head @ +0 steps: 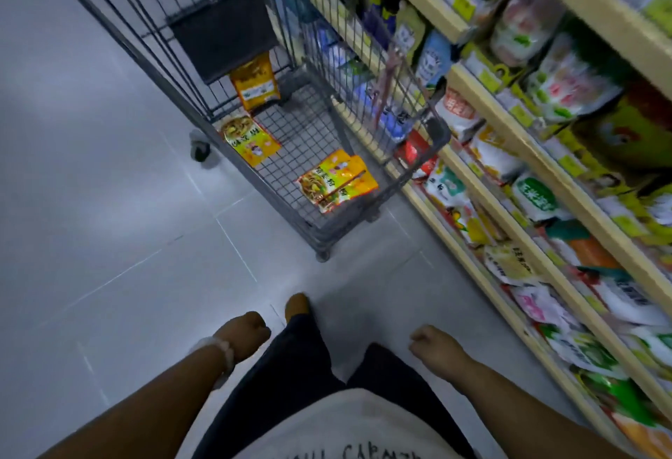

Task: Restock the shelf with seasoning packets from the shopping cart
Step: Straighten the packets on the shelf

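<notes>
Head: four seasoning packets (338, 180) in shopping cart (438, 131)

Yellow-orange seasoning packets (338, 180), grey wire shopping cart (367, 69), cream shelf (509, 102), pale grey floor (109, 204)

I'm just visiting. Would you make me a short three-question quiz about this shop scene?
1. True or false: the left hand holds a packet.
2. Where does the shopping cart stand: A) left of the shelf, B) behind the person?
3. The packet pair lies near the cart's ____ end.

Key:
1. False; both it and the right hand hold nothing.
2. A.
3. Nearer.
</notes>
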